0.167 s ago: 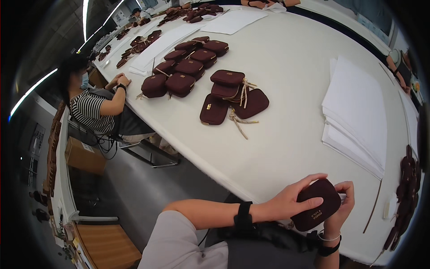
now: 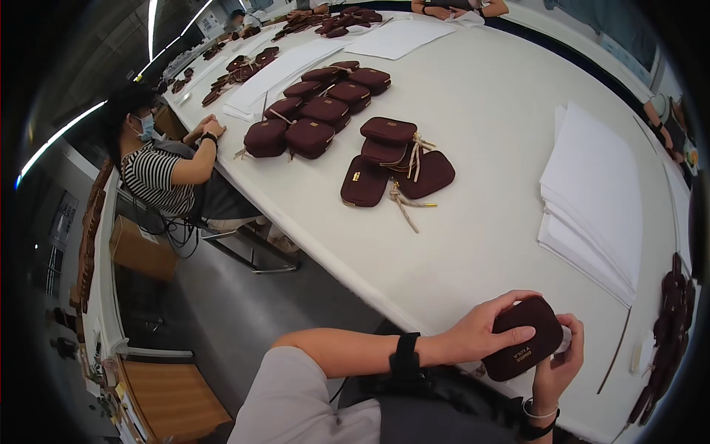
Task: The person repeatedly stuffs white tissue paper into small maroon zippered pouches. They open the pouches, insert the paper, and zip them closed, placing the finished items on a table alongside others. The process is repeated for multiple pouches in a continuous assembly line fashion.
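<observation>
Near the table's front edge, my left hand [image 2: 477, 329] is closed round a dark burgundy zip pouch [image 2: 523, 337], thumb lying across its face above small gold lettering. My right hand [image 2: 560, 368] is just right of the pouch, fingers curled beside its edge. A bit of something white [image 2: 566, 340] shows between those fingers and the pouch; its kind is unclear, and the pouch partly hides the fingertips. Further off, a small stack of like pouches [image 2: 389, 130] lies on the table, with beige cord pulls [image 2: 403, 206] hanging from them.
Rows of burgundy pouches [image 2: 325, 111] stand at the table's left edge, near a seated person in a striped top [image 2: 154, 177]. White sheets [image 2: 592, 200] lie stacked on the right. More burgundy pieces [image 2: 669, 333] line the far right edge of the white table [image 2: 473, 251].
My right hand has shifted slightly down along the pouch's edge, and a bit of white now shows beside its fingers. The pouch stays in my left hand; the whole view has shifted slightly.
</observation>
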Tool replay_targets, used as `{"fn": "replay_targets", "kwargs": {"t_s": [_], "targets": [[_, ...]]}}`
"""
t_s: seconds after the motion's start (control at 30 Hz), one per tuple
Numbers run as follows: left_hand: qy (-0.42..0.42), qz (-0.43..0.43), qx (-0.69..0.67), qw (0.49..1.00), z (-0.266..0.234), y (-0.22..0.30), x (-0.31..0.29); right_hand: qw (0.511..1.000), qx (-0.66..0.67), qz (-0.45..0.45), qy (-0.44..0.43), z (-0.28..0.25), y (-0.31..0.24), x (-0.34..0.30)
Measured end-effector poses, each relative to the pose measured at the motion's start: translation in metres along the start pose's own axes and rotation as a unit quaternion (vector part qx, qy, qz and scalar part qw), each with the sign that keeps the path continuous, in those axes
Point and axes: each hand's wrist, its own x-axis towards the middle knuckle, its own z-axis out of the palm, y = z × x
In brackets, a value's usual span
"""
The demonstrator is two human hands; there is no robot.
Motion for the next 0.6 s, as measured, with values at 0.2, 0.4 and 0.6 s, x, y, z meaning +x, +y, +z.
{"fn": "replay_targets", "kwargs": {"t_s": [0.2, 0.4, 0.6], "targets": [[-0.003, 0.009, 0.049, 0.999, 0.003, 0.004, 0.003, 0.984, -0.158, -0.084, -0.021, -0.026, -0.011, -0.012], [0.023, 0.015, 0.143, 0.989, 0.006, 0.008, -0.009, 0.995, -0.003, -0.007, -0.096, -0.023, -0.007, -0.012], [-0.036, 0.014, 0.186, 0.982, 0.008, 0.011, -0.01, 0.995, -0.001, -0.047, -0.09, -0.032, -0.001, -0.006]]}}
